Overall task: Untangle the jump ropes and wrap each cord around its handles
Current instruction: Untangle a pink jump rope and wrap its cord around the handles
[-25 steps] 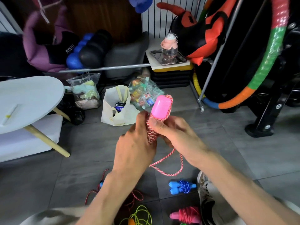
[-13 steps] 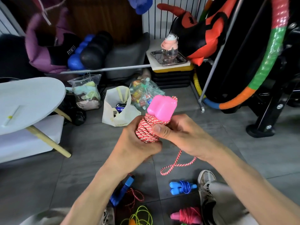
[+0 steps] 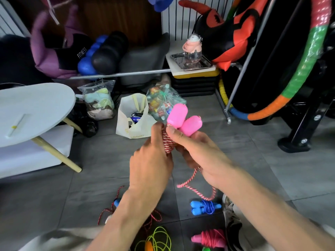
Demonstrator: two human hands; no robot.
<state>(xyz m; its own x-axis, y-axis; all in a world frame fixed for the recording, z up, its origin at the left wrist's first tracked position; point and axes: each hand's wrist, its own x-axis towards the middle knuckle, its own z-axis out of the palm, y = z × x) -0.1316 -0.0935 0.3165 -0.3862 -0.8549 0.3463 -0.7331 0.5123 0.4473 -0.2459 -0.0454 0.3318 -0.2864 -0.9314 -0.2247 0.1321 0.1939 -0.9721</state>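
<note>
Both hands, left hand (image 3: 150,160) and right hand (image 3: 201,156), grasp the pink handles (image 3: 183,120) over grey floor tiles (image 3: 253,160); a white table (image 3: 34,109) stands left.

Two hands were counted, the left hand (image 3: 150,160) and the right hand (image 3: 199,156), with two pink handles (image 3: 183,118) and one red-and-white cord (image 3: 197,187) recorded between them. On the floor were listed one blue wrapped jump rope (image 3: 204,207), one pink wrapped jump rope (image 3: 210,239), one loose yellow-green cord (image 3: 159,238) and one loose red cord (image 3: 154,216). Also noted were two clear plastic bags (image 3: 98,100), one white bag (image 3: 132,122), one round table (image 3: 36,109) and one multicoloured hoop (image 3: 306,60).
</note>
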